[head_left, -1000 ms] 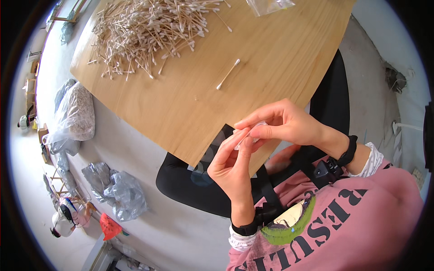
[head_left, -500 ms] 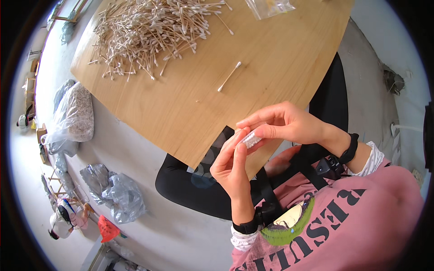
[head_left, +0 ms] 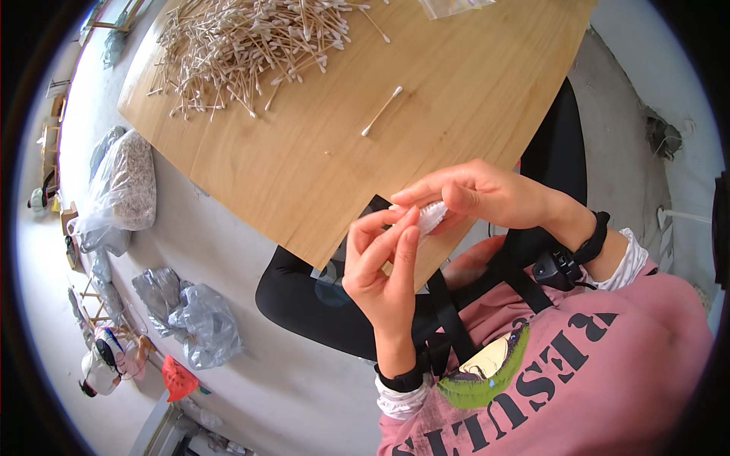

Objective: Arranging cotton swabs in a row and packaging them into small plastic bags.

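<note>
A bundle of cotton swabs [head_left: 432, 218] is between my two hands near the table's front edge, its packed white tips showing. My left hand [head_left: 382, 266] is closed, with thumb and fingertips pinching the bundle's near left side. Around its far side curves my right hand [head_left: 487, 194], fingers stretched behind the swabs and thumb lifted off them. Much of the bundle's sticks is hidden by my fingers. One loose cotton swab [head_left: 382, 112] lies on the wooden table [head_left: 456, 99] beyond my hands. A big heap of cotton swabs [head_left: 251, 45] covers the far left.
A clear plastic bag [head_left: 454, 6] lies at the table's far edge. On the floor to the left stand a filled clear sack [head_left: 133, 182] and crumpled grey bags [head_left: 201, 319]. A red bag [head_left: 179, 378] is nearby. A person [head_left: 106, 365] is at the far left.
My right thumb has lifted off the swab tips, and the right hand has opened out somewhat. My left fingers have shifted slightly left and up. The view has tilted a little.
</note>
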A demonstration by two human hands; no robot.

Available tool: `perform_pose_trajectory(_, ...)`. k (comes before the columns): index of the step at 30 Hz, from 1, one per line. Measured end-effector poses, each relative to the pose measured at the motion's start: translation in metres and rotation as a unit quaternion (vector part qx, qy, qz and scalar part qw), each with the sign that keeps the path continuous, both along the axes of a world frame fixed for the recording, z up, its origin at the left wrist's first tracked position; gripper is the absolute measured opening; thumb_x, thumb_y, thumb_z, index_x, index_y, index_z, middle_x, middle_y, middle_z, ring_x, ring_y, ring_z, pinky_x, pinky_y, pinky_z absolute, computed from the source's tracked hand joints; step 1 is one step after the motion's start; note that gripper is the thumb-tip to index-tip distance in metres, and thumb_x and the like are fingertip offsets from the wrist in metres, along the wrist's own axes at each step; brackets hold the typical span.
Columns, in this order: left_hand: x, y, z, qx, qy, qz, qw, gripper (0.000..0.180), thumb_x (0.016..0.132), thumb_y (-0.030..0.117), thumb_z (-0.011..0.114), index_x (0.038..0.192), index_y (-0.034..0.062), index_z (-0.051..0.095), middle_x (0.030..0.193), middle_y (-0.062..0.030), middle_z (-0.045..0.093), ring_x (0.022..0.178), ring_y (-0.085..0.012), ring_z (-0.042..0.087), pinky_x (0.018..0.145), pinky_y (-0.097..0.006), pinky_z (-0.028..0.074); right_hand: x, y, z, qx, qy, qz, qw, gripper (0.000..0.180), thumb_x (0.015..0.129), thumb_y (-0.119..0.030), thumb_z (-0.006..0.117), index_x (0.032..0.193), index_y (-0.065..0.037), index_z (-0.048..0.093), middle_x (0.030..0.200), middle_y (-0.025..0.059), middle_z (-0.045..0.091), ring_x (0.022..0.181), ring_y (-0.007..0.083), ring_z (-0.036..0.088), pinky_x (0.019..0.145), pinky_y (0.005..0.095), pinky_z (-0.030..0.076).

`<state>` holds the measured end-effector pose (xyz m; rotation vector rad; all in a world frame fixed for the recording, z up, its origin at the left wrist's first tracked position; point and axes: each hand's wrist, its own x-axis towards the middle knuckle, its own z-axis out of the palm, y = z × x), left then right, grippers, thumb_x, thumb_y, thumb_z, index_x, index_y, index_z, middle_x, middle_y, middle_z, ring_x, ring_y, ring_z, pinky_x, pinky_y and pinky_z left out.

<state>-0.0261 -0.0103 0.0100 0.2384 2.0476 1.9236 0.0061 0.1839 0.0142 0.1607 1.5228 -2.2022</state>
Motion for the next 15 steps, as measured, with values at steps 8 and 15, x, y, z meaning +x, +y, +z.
perform_pose_trajectory(8,0.005,0.002,0.004,-0.038,0.137,0.003,0.990,0.026,0.080,-0.002,0.078,0.106,0.0039,0.077,0.096,-0.0063,0.066,0.101,-0.0207,0.061,0.086,-0.030,0.050,-0.004,0.001,-0.004,-0.076,-0.048,-0.012,0.996,0.078,0.098,-0.062,0.048,0.136,0.006,0.053,0.128,0.0165,0.063,0.112,0.0232,0.066,0.097,0.0363,0.055)
perform_pose_trajectory(15,0.000,-0.003,-0.008,-0.036,0.113,-0.022,0.993,0.032,0.079,-0.010,0.077,0.108,0.0001,0.074,0.106,-0.0102,0.067,0.099,-0.0180,0.064,0.087,-0.028,0.051,0.005,-0.015,-0.006,0.008,0.027,-0.071,0.997,0.033,0.092,-0.003,0.069,0.124,-0.001,0.064,0.124,0.0143,0.067,0.114,0.0192,0.065,0.092,0.0317,0.056)
